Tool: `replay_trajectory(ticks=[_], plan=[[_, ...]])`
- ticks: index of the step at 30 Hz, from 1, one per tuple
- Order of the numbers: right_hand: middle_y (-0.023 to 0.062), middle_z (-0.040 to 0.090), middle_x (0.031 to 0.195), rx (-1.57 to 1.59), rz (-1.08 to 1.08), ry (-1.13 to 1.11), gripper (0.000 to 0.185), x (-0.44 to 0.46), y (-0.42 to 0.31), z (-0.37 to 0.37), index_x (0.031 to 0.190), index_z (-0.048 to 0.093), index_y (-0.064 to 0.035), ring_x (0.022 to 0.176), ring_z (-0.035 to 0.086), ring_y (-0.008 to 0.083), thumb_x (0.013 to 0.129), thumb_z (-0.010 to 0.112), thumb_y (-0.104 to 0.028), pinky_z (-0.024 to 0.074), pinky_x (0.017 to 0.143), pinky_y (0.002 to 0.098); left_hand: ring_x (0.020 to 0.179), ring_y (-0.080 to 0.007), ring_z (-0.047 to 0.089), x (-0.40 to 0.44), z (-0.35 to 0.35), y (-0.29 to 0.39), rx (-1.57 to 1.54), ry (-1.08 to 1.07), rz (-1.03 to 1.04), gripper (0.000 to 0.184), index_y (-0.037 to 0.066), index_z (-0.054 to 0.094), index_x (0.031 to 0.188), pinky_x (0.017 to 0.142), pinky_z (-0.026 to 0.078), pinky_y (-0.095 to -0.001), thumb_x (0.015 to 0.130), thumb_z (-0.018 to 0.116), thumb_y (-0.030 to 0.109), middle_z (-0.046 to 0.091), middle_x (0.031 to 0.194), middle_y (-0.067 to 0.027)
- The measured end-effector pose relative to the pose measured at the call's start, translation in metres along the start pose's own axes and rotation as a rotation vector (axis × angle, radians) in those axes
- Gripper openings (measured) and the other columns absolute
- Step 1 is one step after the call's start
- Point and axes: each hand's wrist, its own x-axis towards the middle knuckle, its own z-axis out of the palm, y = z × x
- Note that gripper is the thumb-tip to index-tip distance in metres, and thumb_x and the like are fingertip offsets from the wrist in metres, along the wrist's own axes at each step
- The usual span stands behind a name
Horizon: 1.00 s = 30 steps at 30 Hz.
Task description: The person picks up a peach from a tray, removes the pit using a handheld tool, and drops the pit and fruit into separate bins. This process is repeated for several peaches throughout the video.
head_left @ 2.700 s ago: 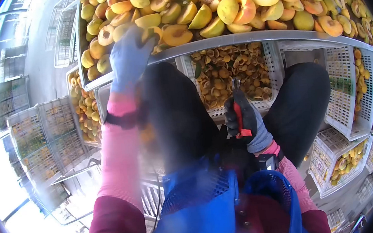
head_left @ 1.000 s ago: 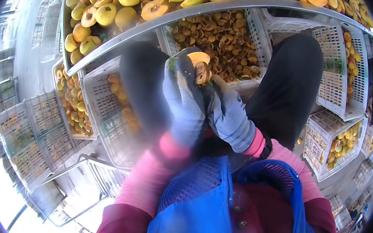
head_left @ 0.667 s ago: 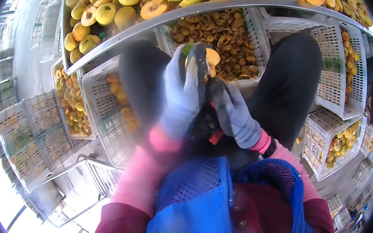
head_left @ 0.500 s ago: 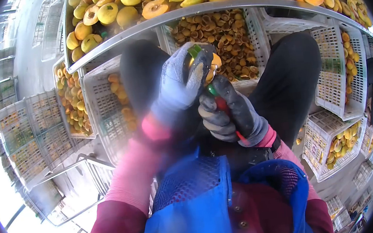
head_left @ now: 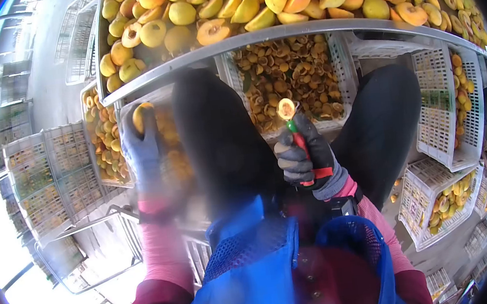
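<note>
My left hand [head_left: 143, 145], in a grey glove, is over the white crate at the left of my knees, its fingers closed on a peach half [head_left: 143, 116]. In my right hand [head_left: 306, 154], gloved in grey and black, is a pitting tool [head_left: 299, 140] with a red and green handle. At the tool's tip sits a cut piece of peach pit [head_left: 286, 109]; the tool's metal end is hidden. Below it a crate [head_left: 349, 69] between my knees holds many brown pit pieces [head_left: 288, 73].
A metal-rimmed table [head_left: 302, 29] piled with peach halves [head_left: 252, 5] spans the far side. Crates of peach halves stand at the left [head_left: 97, 161] and right [head_left: 421, 204]. A metal rail frame [head_left: 125, 215] is at lower left. My knees flank the pit crate.
My left hand has moved away from the tool, left to the side crate, with the peach half. My right hand has shifted slightly right and down, with a pit piece now showing on the tool.
</note>
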Motion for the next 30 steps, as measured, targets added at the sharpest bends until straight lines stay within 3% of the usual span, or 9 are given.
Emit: replay_trajectory(ticks=[1,5,12,15,17,21,23,27,30], plan=[[-0.0012,0.037,0.06,-0.03,-0.002,0.026,0.05,0.001,-0.001,-0.001,0.095,0.057,-0.0052,0.043,0.035,0.0087,0.096,0.038,-0.052,0.0314,0.033,0.0232,0.083,-0.0219,0.059,0.004,-0.001,-0.013,0.618,0.015,0.104,0.041,0.004,0.061,0.112,0.075,0.049,-0.032,0.082,0.07,0.029,0.061,0.095,-0.015],[-0.0031,0.035,0.058,-0.05,0.043,0.304,0.049,0.013,-0.005,-0.002,0.089,0.055,-0.0091,0.04,0.03,0.0077,0.093,0.041,-0.056,0.0263,0.034,0.0218,0.074,-0.026,0.059,0.034,0.022,0.058,0.162,-0.005,0.04,0.041,0.006,0.063,0.108,0.074,0.048,-0.0347,0.079,0.07,0.034,0.062,0.085,-0.0118],[-0.0043,0.04,0.058,-0.403,-0.15,0.685,0.046,0.017,-0.014,0.011,0.085,0.055,-0.0132,0.04,0.033,0.0068,0.09,0.047,-0.058,0.0301,0.036,0.0215,0.074,-0.0209,0.062,0.132,0.125,0.11,0.493,-0.428,0.222,0.043,0.001,0.063,0.101,0.07,0.047,-0.0286,0.077,0.072,0.036,0.065,0.085,-0.0122],[-0.0026,0.042,0.059,-0.421,-0.203,0.676,0.045,0.02,-0.02,0.02,0.087,0.054,-0.011,0.04,0.035,0.008,0.09,0.048,-0.055,0.031,0.036,0.0219,0.088,-0.0326,0.062,0.134,0.124,0.088,0.122,-0.486,0.097,0.052,0.006,0.063,0.094,0.078,0.047,-0.0397,0.074,0.066,0.054,0.066,0.091,-0.0149],[-0.0012,0.043,0.06,-0.422,-0.147,0.399,0.043,0.013,-0.021,0.045,0.088,0.053,-0.0092,0.04,0.036,0.0088,0.091,0.048,-0.052,0.0308,0.035,0.0222,0.073,-0.0154,0.062,0.111,0.112,0.095,-0.393,-0.306,-0.005,0.032,0.002,0.063,0.094,0.067,0.049,-0.0306,0.074,0.074,0.024,0.066,0.083,-0.0089],[0.0055,0.046,0.063,-0.563,-0.208,0.13,0.042,0.016,-0.014,0.077,0.088,0.05,-0.0053,0.04,0.037,0.0108,0.093,0.048,-0.047,0.0315,0.034,0.0243,0.091,-0.0139,0.062,0.074,0.094,0.116,-0.542,-0.321,0.055,0.032,-0.006,0.055,0.111,0.08,0.052,-0.0263,0.08,0.063,-0.002,0.063,0.1,-0.0108],[0.0094,0.051,0.067,-0.654,-0.071,0.467,0.04,0.033,-0.031,0.075,0.095,0.053,-0.0034,0.041,0.043,0.013,0.093,0.05,-0.043,0.0339,0.035,0.0257,0.095,-0.0159,0.061,0.071,0.092,0.118,-0.437,-0.263,0.181,0.035,-0.006,0.054,0.113,0.083,0.052,-0.0276,0.08,0.062,-0.003,0.062,0.103,-0.0116],[0.0098,0.058,0.094,-0.786,-0.55,0.577,0.035,0.041,-0.033,0.05,0.121,0.05,-0.0036,0.076,0.059,0.015,0.091,0.057,-0.02,0.0489,0.066,0.0272,0.088,-0.0152,0.061,0.045,0.077,0.129,-0.686,-0.427,0.047,0.037,-0.001,0.06,0.106,0.08,0.048,-0.0277,0.07,0.069,0.006,0.065,0.096,-0.0102],[0.0092,0.058,0.102,-0.758,-0.54,0.65,0.038,0.041,-0.021,0.069,0.125,0.048,-0.0034,0.085,0.06,0.0143,0.09,0.058,-0.015,0.0499,0.075,0.0264,0.092,-0.0138,0.058,0.019,0.071,0.152,-0.764,-0.583,-0.071,0.027,-0.002,0.059,0.108,0.083,0.046,-0.0262,0.084,0.06,0.01,0.062,0.1,-0.009]])
